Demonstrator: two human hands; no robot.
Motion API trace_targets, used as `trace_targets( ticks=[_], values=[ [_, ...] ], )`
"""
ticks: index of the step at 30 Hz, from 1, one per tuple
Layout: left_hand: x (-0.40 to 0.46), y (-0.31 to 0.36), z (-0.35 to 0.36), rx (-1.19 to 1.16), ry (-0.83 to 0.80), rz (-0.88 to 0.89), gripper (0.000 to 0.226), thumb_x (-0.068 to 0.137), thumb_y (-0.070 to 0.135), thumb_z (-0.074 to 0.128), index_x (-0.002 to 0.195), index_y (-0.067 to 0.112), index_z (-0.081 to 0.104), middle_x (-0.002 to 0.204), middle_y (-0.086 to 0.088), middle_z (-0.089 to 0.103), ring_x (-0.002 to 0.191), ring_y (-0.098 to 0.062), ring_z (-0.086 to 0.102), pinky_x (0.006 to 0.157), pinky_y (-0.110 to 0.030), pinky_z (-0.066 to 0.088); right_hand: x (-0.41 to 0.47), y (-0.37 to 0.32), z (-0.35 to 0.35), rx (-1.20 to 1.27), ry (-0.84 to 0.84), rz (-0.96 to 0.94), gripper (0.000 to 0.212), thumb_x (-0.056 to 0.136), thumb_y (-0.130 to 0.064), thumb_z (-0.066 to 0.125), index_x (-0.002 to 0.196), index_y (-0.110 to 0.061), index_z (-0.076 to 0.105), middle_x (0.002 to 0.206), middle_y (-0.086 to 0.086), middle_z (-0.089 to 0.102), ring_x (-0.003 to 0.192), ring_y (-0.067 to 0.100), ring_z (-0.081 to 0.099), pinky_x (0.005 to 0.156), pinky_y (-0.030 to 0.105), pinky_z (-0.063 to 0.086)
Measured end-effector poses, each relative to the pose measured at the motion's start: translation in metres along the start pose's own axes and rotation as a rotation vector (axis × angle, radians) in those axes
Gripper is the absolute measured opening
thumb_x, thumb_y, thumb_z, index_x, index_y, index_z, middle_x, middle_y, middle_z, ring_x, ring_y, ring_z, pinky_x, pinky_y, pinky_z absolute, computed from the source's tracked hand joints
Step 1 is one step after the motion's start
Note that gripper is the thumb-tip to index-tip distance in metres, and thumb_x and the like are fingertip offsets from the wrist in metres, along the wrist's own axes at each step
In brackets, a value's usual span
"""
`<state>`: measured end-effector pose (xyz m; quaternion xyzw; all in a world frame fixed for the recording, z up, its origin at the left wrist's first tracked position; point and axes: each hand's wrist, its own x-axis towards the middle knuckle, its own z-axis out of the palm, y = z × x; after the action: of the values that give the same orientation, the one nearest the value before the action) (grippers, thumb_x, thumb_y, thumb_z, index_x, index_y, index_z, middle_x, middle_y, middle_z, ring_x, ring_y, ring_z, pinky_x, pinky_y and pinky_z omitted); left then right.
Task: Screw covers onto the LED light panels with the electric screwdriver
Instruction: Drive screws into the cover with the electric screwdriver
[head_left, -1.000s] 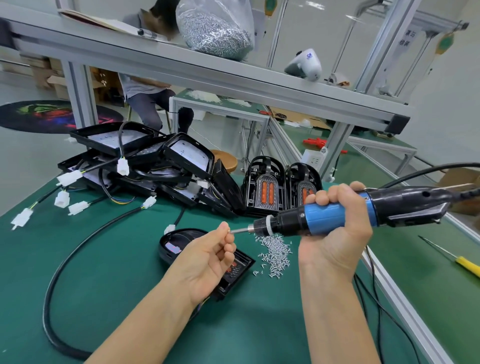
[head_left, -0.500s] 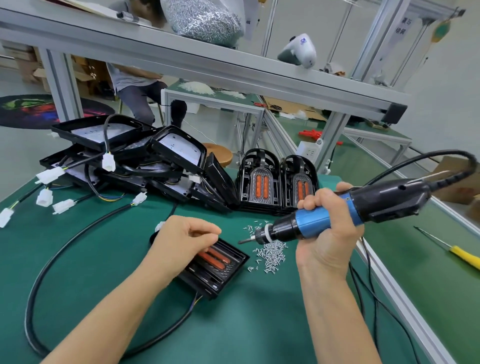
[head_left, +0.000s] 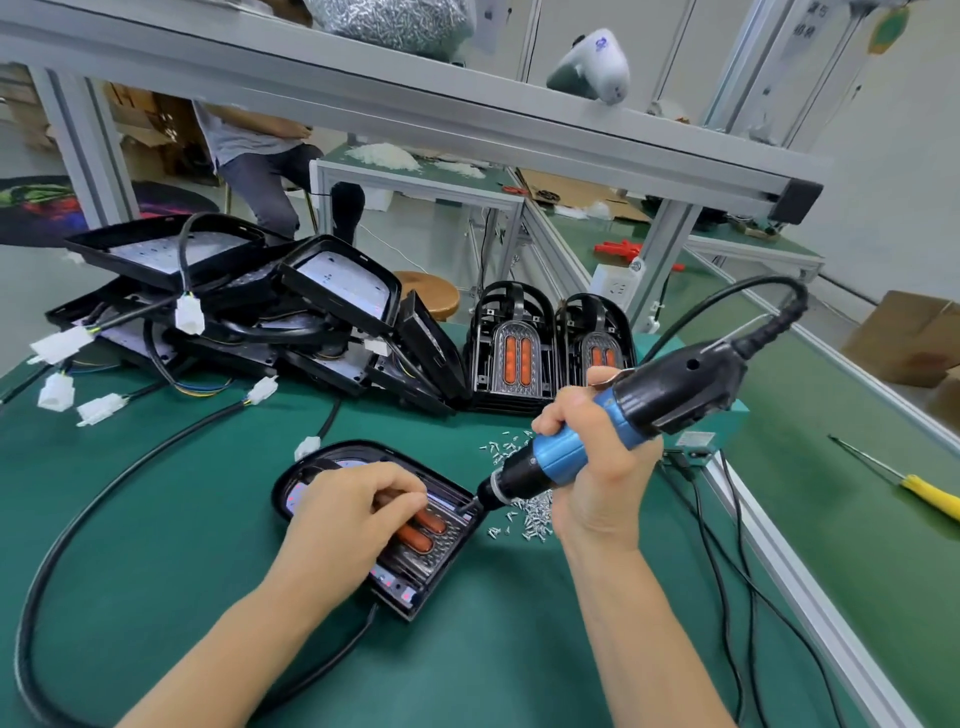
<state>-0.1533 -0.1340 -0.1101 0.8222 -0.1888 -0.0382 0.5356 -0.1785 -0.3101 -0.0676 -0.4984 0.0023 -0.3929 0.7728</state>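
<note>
A black LED light panel (head_left: 410, 587) lies on the green mat, with a cover (head_left: 441, 540) carrying two orange lenses set on top of it. My left hand (head_left: 353, 512) presses down on the cover with bent fingers. The blue and black electric screwdriver (head_left: 675, 389) is gripped round its blue body by my right hand (head_left: 597, 462). It slants down to the left, and its bit touches the cover's right edge. Loose screws (head_left: 532, 517) are scattered just right of the panel.
A pile of uncovered panels (head_left: 332, 291) with cables and white plugs fills the back left. Two stacks of covers (head_left: 511, 353) stand upright behind the screws. A yellow-handled screwdriver (head_left: 930, 499) lies at the right. A thick black cable (head_left: 104, 493) loops over the mat. A person (head_left: 260, 161) sits beyond the bench.
My left hand left the screwdriver's bit and came down onto the cover. The screwdriver tilted down and moved left until its bit met the cover's right edge.
</note>
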Motion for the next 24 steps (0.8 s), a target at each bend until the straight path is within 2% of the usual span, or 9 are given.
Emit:
trace_targets(
  ticks=[3, 5, 7, 9, 10, 13, 17, 21, 24],
  values=[
    [0.004, 0.002, 0.002, 0.121, -0.010, 0.022, 0.020, 0.087, 0.014, 0.064, 0.071, 0.025, 0.067, 0.068, 0.016, 0.071, 0.062, -0.001, 0.068, 0.072, -0.029, 0.054, 0.000, 0.003, 0.001, -0.041, -0.014, -0.017, 0.022, 0.065, -0.014, 0.068, 0.077, -0.031, 0.063, 0.055, -0.002, 0.055, 0.051, 0.019, 0.051, 0.054, 0.028, 0.044],
    [0.008, 0.003, 0.002, 0.153, -0.029, 0.008, 0.020, 0.088, 0.018, 0.063, 0.071, 0.027, 0.065, 0.069, 0.018, 0.071, 0.062, 0.001, 0.067, 0.073, -0.032, 0.054, 0.002, 0.004, 0.002, -0.059, 0.001, -0.017, 0.020, 0.065, -0.012, 0.067, 0.074, -0.030, 0.062, 0.055, -0.002, 0.055, 0.051, 0.019, 0.050, 0.054, 0.029, 0.045],
    [0.011, 0.004, 0.004, 0.223, -0.023, 0.007, 0.019, 0.088, 0.023, 0.063, 0.070, 0.029, 0.065, 0.067, 0.023, 0.069, 0.060, 0.008, 0.063, 0.067, -0.022, 0.051, 0.003, 0.004, 0.001, -0.095, -0.002, -0.029, 0.023, 0.070, -0.004, 0.063, 0.067, -0.027, 0.061, 0.054, -0.004, 0.055, 0.051, 0.019, 0.051, 0.055, 0.029, 0.045],
    [0.015, 0.005, 0.004, 0.325, -0.010, 0.016, 0.016, 0.087, 0.028, 0.063, 0.071, 0.031, 0.065, 0.065, 0.026, 0.066, 0.060, 0.011, 0.059, 0.056, -0.013, 0.040, 0.003, 0.004, 0.002, -0.131, -0.024, -0.038, 0.025, 0.071, -0.002, 0.061, 0.061, -0.025, 0.061, 0.054, -0.006, 0.055, 0.053, 0.019, 0.052, 0.056, 0.029, 0.046],
    [0.018, 0.005, 0.004, 0.351, -0.014, 0.012, 0.015, 0.086, 0.029, 0.064, 0.072, 0.030, 0.066, 0.064, 0.024, 0.067, 0.061, 0.010, 0.059, 0.055, -0.014, 0.041, 0.003, 0.003, 0.003, -0.134, -0.032, -0.039, 0.024, 0.071, -0.003, 0.062, 0.060, -0.025, 0.061, 0.054, -0.005, 0.056, 0.053, 0.019, 0.052, 0.057, 0.029, 0.046],
    [0.026, 0.007, 0.004, 0.425, -0.067, -0.001, 0.014, 0.086, 0.027, 0.064, 0.073, 0.030, 0.064, 0.069, 0.015, 0.067, 0.070, -0.001, 0.062, 0.071, -0.029, 0.051, 0.003, 0.003, 0.003, -0.115, -0.037, -0.035, 0.015, 0.066, -0.012, 0.068, 0.063, -0.025, 0.061, 0.059, 0.000, 0.058, 0.054, 0.018, 0.055, 0.061, 0.029, 0.048],
    [0.041, 0.013, 0.008, 0.542, -0.112, 0.037, 0.014, 0.087, 0.030, 0.063, 0.074, 0.034, 0.061, 0.069, 0.017, 0.059, 0.073, -0.008, 0.057, 0.068, -0.026, 0.044, 0.006, -0.007, -0.004, 0.001, 0.090, -0.053, 0.023, 0.069, -0.004, 0.066, 0.073, -0.027, 0.062, 0.069, 0.005, 0.065, 0.058, 0.022, 0.058, 0.071, 0.036, 0.049],
    [0.064, 0.026, 0.029, 0.492, -0.136, 0.112, 0.011, 0.085, 0.031, 0.066, 0.074, 0.032, 0.066, 0.066, 0.019, 0.054, 0.074, -0.009, 0.054, 0.067, -0.025, 0.036, 0.017, -0.030, -0.021, 0.133, 0.238, -0.143, 0.023, 0.072, -0.002, 0.062, 0.085, -0.017, 0.052, 0.067, 0.004, 0.063, 0.051, 0.016, 0.055, 0.060, 0.028, 0.049],
    [0.086, 0.036, 0.055, 0.550, -0.235, 0.116, 0.009, 0.085, 0.031, 0.068, 0.077, 0.028, 0.071, 0.072, 0.015, 0.059, 0.080, -0.011, 0.054, 0.087, -0.032, 0.035, 0.023, -0.045, -0.033, 0.145, 0.304, -0.180, 0.023, 0.071, 0.000, 0.060, 0.087, -0.015, 0.050, 0.060, 0.001, 0.058, 0.048, 0.015, 0.053, 0.057, 0.026, 0.048]
  ],
)
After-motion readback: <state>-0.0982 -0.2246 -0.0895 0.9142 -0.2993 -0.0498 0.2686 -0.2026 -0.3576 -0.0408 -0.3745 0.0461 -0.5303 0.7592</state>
